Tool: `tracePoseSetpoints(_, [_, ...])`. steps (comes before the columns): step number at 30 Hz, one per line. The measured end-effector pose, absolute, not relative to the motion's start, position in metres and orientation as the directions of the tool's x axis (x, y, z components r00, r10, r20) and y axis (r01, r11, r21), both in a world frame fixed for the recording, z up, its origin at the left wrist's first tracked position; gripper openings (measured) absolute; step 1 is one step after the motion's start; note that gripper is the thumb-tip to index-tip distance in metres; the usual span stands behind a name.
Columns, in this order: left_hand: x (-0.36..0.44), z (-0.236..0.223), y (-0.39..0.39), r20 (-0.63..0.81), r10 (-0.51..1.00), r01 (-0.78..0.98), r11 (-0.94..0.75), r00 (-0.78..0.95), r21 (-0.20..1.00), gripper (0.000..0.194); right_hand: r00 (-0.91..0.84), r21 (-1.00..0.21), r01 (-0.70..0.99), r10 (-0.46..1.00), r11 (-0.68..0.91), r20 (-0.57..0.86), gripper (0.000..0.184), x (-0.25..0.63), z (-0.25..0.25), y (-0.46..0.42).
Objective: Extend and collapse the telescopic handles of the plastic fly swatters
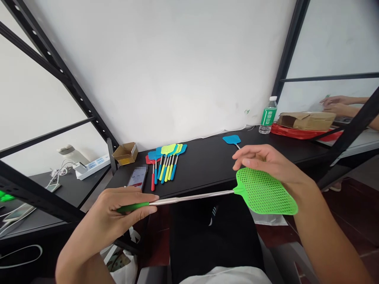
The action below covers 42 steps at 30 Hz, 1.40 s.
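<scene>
I hold a green fly swatter with a telescopic metal rod across my lap. My left hand is closed round its green handle. My right hand grips the top edge of the mesh head with curled fingers. On the black table ahead lies a fanned row of several swatters in blue, yellow-green and red. A single blue swatter lies further right, near the wall.
A phone lies left of the row, a small cardboard box behind it. A water bottle, a brown carton on red bags, and another person's hands are at the right. Black shelf struts frame both sides.
</scene>
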<state>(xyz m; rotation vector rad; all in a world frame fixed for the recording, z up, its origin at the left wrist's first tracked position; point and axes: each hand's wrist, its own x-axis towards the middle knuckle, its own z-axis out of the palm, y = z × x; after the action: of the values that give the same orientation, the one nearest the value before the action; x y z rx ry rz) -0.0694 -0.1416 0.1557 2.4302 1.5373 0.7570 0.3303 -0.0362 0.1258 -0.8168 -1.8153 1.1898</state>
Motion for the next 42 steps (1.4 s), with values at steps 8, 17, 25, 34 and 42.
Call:
tracePoseSetpoints(8, [-0.074, 0.152, -0.129, 0.282, 0.91, 0.79, -0.407, 0.305, 0.459, 0.022, -0.23, -0.905, 0.006, 0.881, 0.425, 0.413, 0.029, 0.351, 0.124, -0.032])
tracePoseSetpoints(17, [-0.074, 0.152, -0.125, 0.242, 0.915, 0.801, -0.4, 0.322, 0.446, 0.04, -0.2, -0.843, 0.069, 0.836, 0.533, 0.511, 0.03, 0.369, 0.124, -0.028])
tracePoseSetpoints(25, [-0.076, 0.154, -0.127, 0.207, 0.923, 0.803, -0.384, 0.323, 0.456, 0.031, -0.411, -0.808, 0.365, 0.859, 0.462, 0.305, 0.035, 0.368, 0.13, -0.036])
tracePoseSetpoints(34, [-0.072, 0.159, -0.129, 0.205, 0.912, 0.787, -0.41, 0.355, 0.462, 0.026, -0.594, -0.737, 0.343, 0.742, 0.582, 0.31, 0.042, 0.358, 0.138, -0.037])
tracePoseSetpoints(42, [-0.071, 0.158, -0.128, 0.223, 0.921, 0.797, -0.388, 0.318, 0.463, 0.027, -0.595, -0.704, 0.294, 0.701, 0.646, 0.394, 0.039, 0.354, 0.139, -0.045])
